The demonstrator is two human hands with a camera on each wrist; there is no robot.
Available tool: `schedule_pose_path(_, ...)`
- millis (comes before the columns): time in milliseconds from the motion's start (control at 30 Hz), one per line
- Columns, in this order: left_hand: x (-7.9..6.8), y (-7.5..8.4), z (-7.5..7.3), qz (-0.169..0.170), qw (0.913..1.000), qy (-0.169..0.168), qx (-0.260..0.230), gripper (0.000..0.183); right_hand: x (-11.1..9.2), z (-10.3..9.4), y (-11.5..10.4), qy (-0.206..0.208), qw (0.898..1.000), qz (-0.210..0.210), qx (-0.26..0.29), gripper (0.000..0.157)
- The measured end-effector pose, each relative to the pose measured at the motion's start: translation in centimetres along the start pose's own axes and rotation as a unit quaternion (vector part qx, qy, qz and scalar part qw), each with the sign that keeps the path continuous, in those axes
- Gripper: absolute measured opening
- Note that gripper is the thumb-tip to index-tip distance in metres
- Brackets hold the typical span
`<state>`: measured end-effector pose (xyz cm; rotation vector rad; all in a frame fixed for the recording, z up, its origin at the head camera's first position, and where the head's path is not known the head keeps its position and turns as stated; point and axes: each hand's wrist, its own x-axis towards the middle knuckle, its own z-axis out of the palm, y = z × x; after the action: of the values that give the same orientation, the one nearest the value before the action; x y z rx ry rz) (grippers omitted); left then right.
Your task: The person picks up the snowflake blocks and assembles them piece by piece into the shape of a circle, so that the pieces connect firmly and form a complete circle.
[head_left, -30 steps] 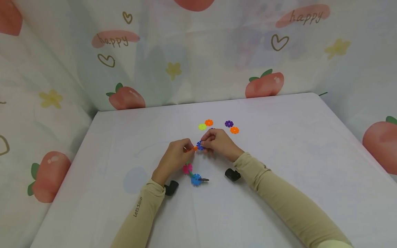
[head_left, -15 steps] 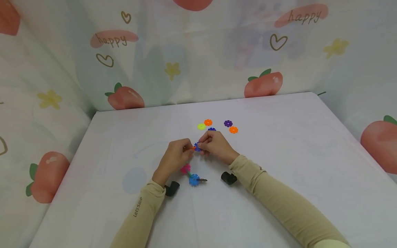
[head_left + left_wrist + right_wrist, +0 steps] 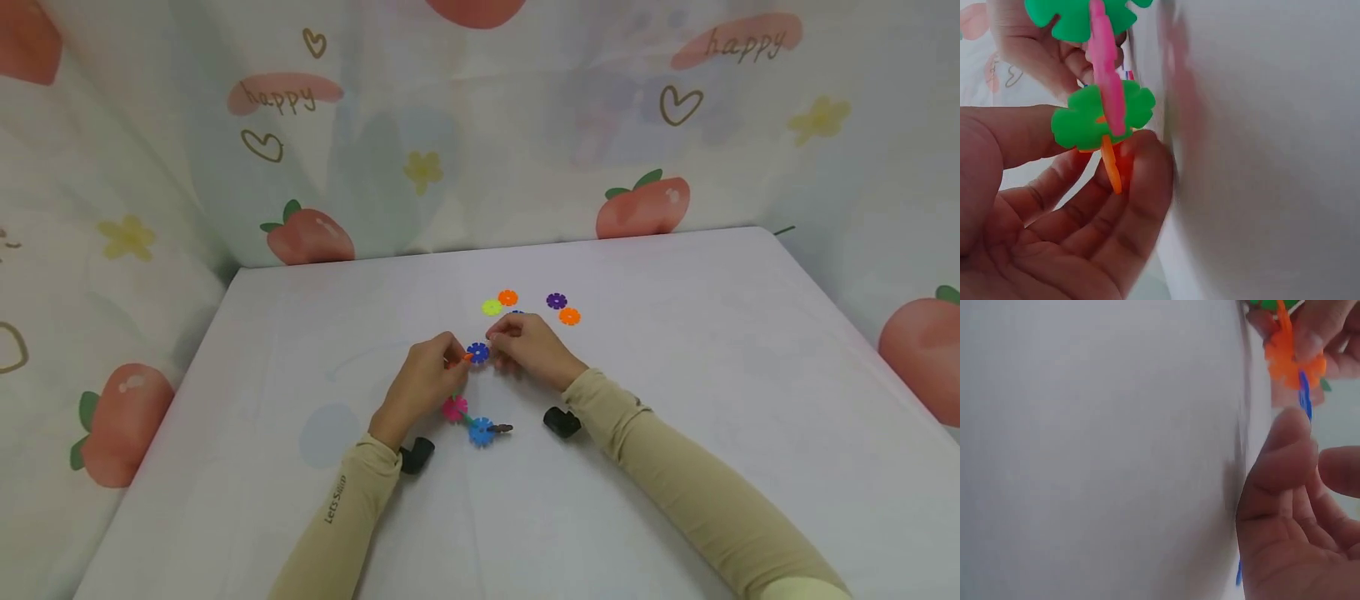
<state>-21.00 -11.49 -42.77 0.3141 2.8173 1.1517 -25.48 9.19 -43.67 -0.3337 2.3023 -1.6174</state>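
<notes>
My left hand (image 3: 423, 371) pinches an orange snowflake disc (image 3: 1112, 172) at one end of a linked chain of notched plastic discs. On that orange disc a dark blue disc (image 3: 477, 353) is slotted, facing up toward the head camera. The chain bends toward me through green (image 3: 1072, 122), pink (image 3: 454, 408) and light blue (image 3: 481, 432) discs to a brown disc (image 3: 502, 428) seen edge-on. Just right of the blue disc is my right hand (image 3: 536, 350), its fingers loosely bent. Its thumb and forefinger stand apart with nothing between them in the right wrist view.
Loose discs lie beyond the hands: yellow (image 3: 491, 307), orange (image 3: 507, 297), purple (image 3: 557, 301), another orange (image 3: 570, 317), and a blue one mostly behind the right hand. A black device (image 3: 562, 422) sits at each wrist. Printed cloth (image 3: 517, 125) hangs behind the white table (image 3: 712, 333).
The right fingers have let go of the dark blue disc and drawn slightly right. The disc came closer to the left hand and now stays on the orange one.
</notes>
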Motion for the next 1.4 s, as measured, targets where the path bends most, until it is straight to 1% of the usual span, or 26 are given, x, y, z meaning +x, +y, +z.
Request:
schedule_pose_path(100, -0.1, 0.1, -0.2, -0.027, 0.9995, -0.012, 0.007, 0.008, 0.4, -0.8, 0.1, 0.032, 0.999, 0.0, -0.025, 0.019)
schedule_pose_path(200, -0.2, 0.2, -0.5, -0.058, 0.9976, -0.033, 0.019, 0.008, 0.9, -1.7, 0.2, 0.061, 0.995, 0.001, -0.073, 0.018)
schedule_pose_path(267, -0.3, 0.3, -0.7, -0.073, 0.9958, -0.051, 0.024, 0.011, 1.3, -2.4, 0.3, 0.075, 0.99, -0.001, -0.12, 0.019)
schedule_pose_path(333, -0.4, 0.3, -1.1, -0.08, 0.994, -0.069, 0.03, 0.014, 1.7, -3.0, 0.4, 0.082, 0.983, -0.003, -0.165, 0.02)
schedule_pose_path(400, -0.5, 0.1, -1.4, -0.08, 0.9924, -0.088, 0.034, 0.018, 2.0, -3.5, 0.4, 0.087, 0.976, -0.004, -0.199, 0.022)
schedule_pose_path(467, -0.6, -0.1, -1.8, -0.085, 0.9909, -0.1, 0.029, 0.022, 2.3, -3.9, 0.4, 0.088, 0.972, -0.005, -0.219, 0.023)
schedule_pose_path(533, -0.6, -0.5, -2.0, -0.088, 0.9911, -0.099, 0.015, 0.024, 2.4, -4.4, 0.4, 0.096, 0.969, -0.003, -0.228, 0.022)
schedule_pose_path(600, -0.4, -0.9, -2.0, -0.09, 0.9925, -0.082, -0.007, 0.024, 2.7, -4.9, 0.4, 0.111, 0.964, -0.004, -0.242, 0.022)
schedule_pose_path(667, -0.1, -1.3, -1.7, -0.089, 0.9937, -0.063, -0.028, 0.026, 2.9, -5.5, 0.6, 0.13, 0.955, -0.007, -0.267, 0.024)
schedule_pose_path(733, 0.2, -1.5, -1.3, -0.087, 0.9943, -0.049, -0.037, 0.029, 3.2, -6.1, 0.7, 0.146, 0.945, -0.003, -0.292, 0.027)
schedule_pose_path(767, 0.3, -1.5, -1.1, -0.087, 0.9943, -0.046, -0.04, 0.03, 3.3, -6.3, 0.8, 0.151, 0.941, 0.002, -0.303, 0.03)
schedule_pose_path(833, 0.5, -1.5, -0.8, -0.091, 0.9938, -0.046, -0.044, 0.03, 3.5, -6.8, 1.0, 0.149, 0.936, 0.02, -0.319, 0.034)
schedule_pose_path(933, 0.5, -1.4, -0.5, -0.098, 0.993, -0.047, -0.047, 0.025, 3.8, -7.4, 1.3, 0.134, 0.936, 0.05, -0.321, 0.035)
schedule_pose_path(1033, 0.5, -1.2, -0.5, -0.106, 0.9919, -0.052, -0.047, 0.02, 4.0, -7.9, 1.5, 0.12, 0.94, 0.065, -0.314, 0.033)
schedule_pose_path(1200, 0.4, -1.1, -0.7, -0.117, 0.9905, -0.06, -0.04, 0.016, 4.2, -8.5, 1.8, 0.106, 0.953, 0.048, -0.278, 0.029)
schedule_pose_path(1300, 0.4, -1.1, -0.8, -0.124, 0.9891, -0.062, -0.05, 0.016, 4.1, -9.0, 2.0, 0.109, 0.962, 0.033, -0.25, 0.026)
schedule_pose_path(1400, 0.3, -1.1, -1.0, -0.137, 0.9855, -0.072, -0.069, 0.018, 4.0, -9.5, 2.3, 0.119, 0.966, 0.02, -0.23, 0.021)
